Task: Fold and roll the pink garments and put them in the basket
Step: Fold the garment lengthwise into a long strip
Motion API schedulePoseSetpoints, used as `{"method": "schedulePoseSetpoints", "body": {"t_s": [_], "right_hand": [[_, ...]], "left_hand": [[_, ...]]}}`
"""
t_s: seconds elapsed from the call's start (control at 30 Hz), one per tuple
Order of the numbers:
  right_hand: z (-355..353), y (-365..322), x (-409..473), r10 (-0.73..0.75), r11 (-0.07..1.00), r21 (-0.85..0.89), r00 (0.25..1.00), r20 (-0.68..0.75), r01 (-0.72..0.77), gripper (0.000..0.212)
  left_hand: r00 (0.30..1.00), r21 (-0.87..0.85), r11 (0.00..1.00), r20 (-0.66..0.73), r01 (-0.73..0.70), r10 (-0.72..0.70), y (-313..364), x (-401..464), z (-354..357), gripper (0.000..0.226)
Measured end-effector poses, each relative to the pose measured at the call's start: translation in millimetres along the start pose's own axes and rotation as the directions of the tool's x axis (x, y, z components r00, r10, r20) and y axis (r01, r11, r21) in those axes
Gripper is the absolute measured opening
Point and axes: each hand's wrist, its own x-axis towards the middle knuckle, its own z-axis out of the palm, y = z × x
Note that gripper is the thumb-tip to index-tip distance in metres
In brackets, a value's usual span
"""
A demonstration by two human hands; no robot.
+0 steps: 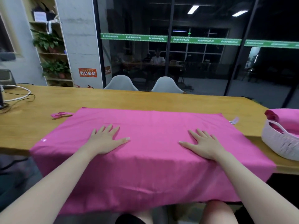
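Observation:
A large pink garment (152, 125) lies spread flat across the wooden table (113, 99), and its near part hangs over the front edge. My left hand (106, 140) presses flat on it left of centre, fingers spread. My right hand (203, 143) lies flat on it right of centre, fingers spread too. A pink strap (60, 114) trails from the garment's far left corner. At the table's right edge stands a white woven basket (279, 143) with rolled pink garments (284, 117) in it.
Cables (17, 96) and a dark device lie at the table's far left. Two grey chairs (166, 85) stand behind the table, before a glass wall. A small white tag (234, 120) lies by the garment's right edge. Shelves with plants (51, 44) stand at the left.

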Motion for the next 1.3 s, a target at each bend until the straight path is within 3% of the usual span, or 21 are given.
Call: {"method": "schedulePoseSetpoints", "body": {"t_s": [0.17, 0.5, 0.73, 0.97, 1.07, 1.3], "right_hand": [[-1.5, 1.5, 28.1, -0.007, 1.000, -0.004, 1.000, 0.000, 0.007, 0.115], [-0.9, 9.8, 119.3, 0.004, 1.000, 0.021, 1.000, -0.021, -0.004, 0.114], [-9.4, 1.4, 104.6, -0.062, 0.997, -0.062, 0.988, -0.142, 0.054, 0.078], [-6.7, 0.4, 41.8, -0.061, 0.998, -0.020, 0.998, 0.014, 0.061, 0.092], [-2.2, 4.2, 32.6, -0.043, 0.999, -0.009, 0.999, 0.028, 0.043, 0.102], [2.6, 7.7, 73.4, -0.034, 0.999, -0.001, 0.999, 0.008, 0.034, 0.100]], "left_hand": [[1.000, -0.005, 1.000, -0.010, -0.019, 0.019, 0.6, 28.7, -2.5, 0.118], [1.000, -0.011, 1.000, -0.009, -0.012, 0.012, 8.6, 116.8, -7.2, 0.118], [0.997, 0.014, 1.000, -0.069, -0.016, 0.017, 15.0, 103.7, -13.0, 0.098], [0.998, 0.000, 0.999, 0.010, -0.055, 0.055, 29.2, 38.3, -1.0, 0.103], [0.999, 0.001, 0.999, 0.011, -0.038, 0.038, 26.8, 29.3, 1.6, 0.103], [0.999, 0.017, 0.999, -0.010, -0.033, 0.033, 24.2, 64.5, 3.7, 0.103]]}}
